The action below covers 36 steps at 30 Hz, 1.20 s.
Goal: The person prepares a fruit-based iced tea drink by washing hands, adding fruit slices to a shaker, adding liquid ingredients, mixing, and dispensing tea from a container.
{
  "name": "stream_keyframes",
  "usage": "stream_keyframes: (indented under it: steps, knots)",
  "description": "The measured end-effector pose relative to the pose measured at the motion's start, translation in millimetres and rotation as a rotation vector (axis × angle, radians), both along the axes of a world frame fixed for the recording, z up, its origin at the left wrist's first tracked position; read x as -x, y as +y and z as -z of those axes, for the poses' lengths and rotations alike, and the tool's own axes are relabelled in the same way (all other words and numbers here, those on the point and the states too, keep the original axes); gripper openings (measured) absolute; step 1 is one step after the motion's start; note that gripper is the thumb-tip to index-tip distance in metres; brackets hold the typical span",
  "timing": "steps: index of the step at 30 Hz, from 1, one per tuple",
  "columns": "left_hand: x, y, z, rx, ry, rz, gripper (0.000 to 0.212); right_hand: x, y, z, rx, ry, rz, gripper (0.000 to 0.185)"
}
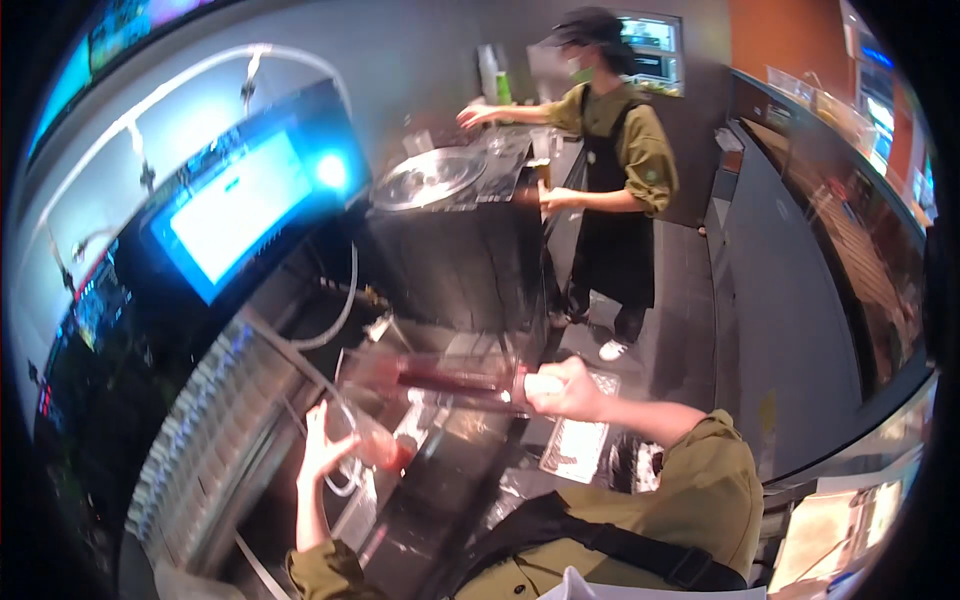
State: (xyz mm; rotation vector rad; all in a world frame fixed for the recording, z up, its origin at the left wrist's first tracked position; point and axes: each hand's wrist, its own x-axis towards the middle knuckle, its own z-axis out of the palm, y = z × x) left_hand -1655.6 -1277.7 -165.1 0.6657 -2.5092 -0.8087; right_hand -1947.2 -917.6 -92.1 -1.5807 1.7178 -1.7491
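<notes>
My right hand (566, 390) grips the pale handle of a clear pitcher (450, 379), which lies on its side in the air with dark red liquid in it. The pitcher's outline is blurred. My left hand (324, 442), at the lower left, holds a clear cup (373, 441) between spread thumb and fingers. Red contents show at the cup's far end. The pitcher's mouth is above the cup; whether liquid flows between them cannot be told.
A co-worker in a dark apron (615, 225) stands beyond a black counter unit holding a round metal lid (431, 178). A lit screen (240, 214) hangs at left above a row of dispenser taps (195, 420). A metal tray (577, 448) lies beneath my right forearm.
</notes>
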Motion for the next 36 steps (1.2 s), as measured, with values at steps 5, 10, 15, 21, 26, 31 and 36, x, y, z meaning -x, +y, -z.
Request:
stream_keyframes:
  steps: [5,10,15,21,26,31,36]
  knots:
    - [-2.9,6.3,-19.0,-0.009,-0.009,0.066,0.100,1.2,-0.8,7.1,-0.076,-0.116,-0.029,0.018]
    - [18.7,12.1,-56.7,-0.043,-0.124,0.044,0.098,5.5,5.2,-7.1,-0.042,0.030,0.147,0.013]
    - [9.5,-1.6,-37.5,-0.061,-0.223,-0.005,0.097,5.4,-10.8,-11.4,-0.008,0.271,0.125,0.009]
    - [6.7,2.5,-37.3,-0.071,-0.181,0.017,0.098,2.7,-13.0,-29.5,0.041,0.638,0.120,0.011]
    - [3.7,10.2,-39.6,-0.034,-0.216,-0.017,0.097,1.7,-14.1,-35.1,0.064,0.645,0.078,0.014]
    - [9.3,4.6,-33.2,0.018,-0.177,0.003,0.094,2.8,-22.8,-39.5,0.132,0.877,-0.009,0.017]
    - [9.2,9.9,-37.1,0.005,-0.142,-0.013,0.094,0.4,-22.0,-51.4,0.196,0.953,-0.075,0.016]
